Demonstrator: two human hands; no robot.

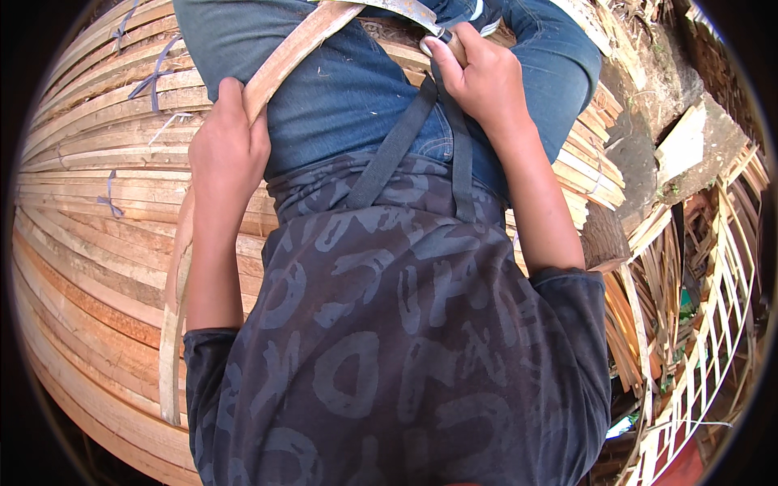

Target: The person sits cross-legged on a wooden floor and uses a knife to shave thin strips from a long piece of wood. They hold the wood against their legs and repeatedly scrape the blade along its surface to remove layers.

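My left hand [231, 134] is closed round a long wooden strip [296, 53]. The strip slants over my left thigh toward the top of the picture, and its other end runs back past my left forearm. My right hand [484, 77] grips the wooden handle of a knife [412, 10], above my lap. Its broad metal blade points left, close to the far end of the strip. Whether blade and wood touch I cannot tell, as the top edge cuts the view there.
Beneath and left of me lie stacked wooden strips [89, 263], some bundled with blue ties [152, 81]. A wooden block [604, 237] sits by my right elbow. Beyond it are a grey stone [636, 170], scrap wood and a pale slatted lattice [705, 356].
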